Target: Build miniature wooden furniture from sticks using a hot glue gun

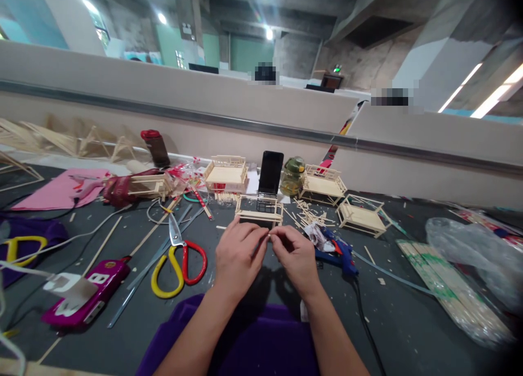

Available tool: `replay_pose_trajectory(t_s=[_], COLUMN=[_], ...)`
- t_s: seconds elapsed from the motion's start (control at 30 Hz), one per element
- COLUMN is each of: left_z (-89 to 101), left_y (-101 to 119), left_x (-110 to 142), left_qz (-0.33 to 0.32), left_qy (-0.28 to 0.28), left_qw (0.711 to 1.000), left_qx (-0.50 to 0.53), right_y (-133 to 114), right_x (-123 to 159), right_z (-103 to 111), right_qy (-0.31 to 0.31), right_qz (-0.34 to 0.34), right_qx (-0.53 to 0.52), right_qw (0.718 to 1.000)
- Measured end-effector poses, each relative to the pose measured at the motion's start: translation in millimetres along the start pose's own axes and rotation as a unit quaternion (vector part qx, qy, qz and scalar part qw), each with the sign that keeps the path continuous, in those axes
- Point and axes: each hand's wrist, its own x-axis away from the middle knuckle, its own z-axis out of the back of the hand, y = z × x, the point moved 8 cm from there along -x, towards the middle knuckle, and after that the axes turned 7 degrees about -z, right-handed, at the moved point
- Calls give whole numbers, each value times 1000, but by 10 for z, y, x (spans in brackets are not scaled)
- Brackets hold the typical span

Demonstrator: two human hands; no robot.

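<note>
My left hand (241, 254) and my right hand (296, 256) meet over the middle of the dark table, fingertips pinched close together. A tiny pale bit shows between them, too small to name; the fingers hide the rest. Just beyond the fingertips stands a small frame of wooden sticks (261, 202), its near side partly covered by my left hand. I cannot tell whether the hands touch it. A blue glue gun (346, 256) lies right of my right hand. Scissors with one yellow and one red handle (195, 262) lie left of my left hand.
Behind the frame, a phone (271, 171) leans upright near a jar (292, 177). Stick-built models (226, 174) stand along the back. Loose sticks (309, 215) lie scattered. A purple power strip (92, 294) with cables is left; bagged sticks (453, 289) lie right.
</note>
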Motion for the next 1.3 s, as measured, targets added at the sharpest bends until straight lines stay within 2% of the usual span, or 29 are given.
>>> replay_pose_trajectory(t_s=[0.37,0.63,0.8,0.9,0.97,1.0,1.07,1.13,1.17,1.23,1.3], left_z=[-37,-131,-183,-202,-206,-208,-218,-231,-236,-242,-249], left_y=[-74,-105,-159,-246,-316,-342,-366,-366,-365,-378,-406], left_x=[-2,-2,39,58,72,78,86,89,90,95,104], left_qz=[26,51,72,100,129,141,159,169,173,184,199], left_qy=[-20,-30,-39,-38,-25,-19,-9,-6,-5,1,9], left_qw=[999,988,984,980,972,968,959,953,951,947,942], left_qx=[12,142,158,170,193,207,233,250,256,263,270], right_y=[-59,-87,-39,5,75,135,308,485,567,702,790], right_x=[4,11,-33,2,98,172,358,546,621,707,709], right_z=[10,24,12,169,375,482,640,696,693,662,654], right_qy=[28,22,-5,-8,17,25,6,-34,-51,-69,-60], right_qz=[32,44,20,-21,-70,-105,-184,-232,-244,-252,-253], right_qx=[32,42,61,118,227,301,441,518,537,548,542], right_qw=[999,998,998,993,971,948,878,823,806,794,799])
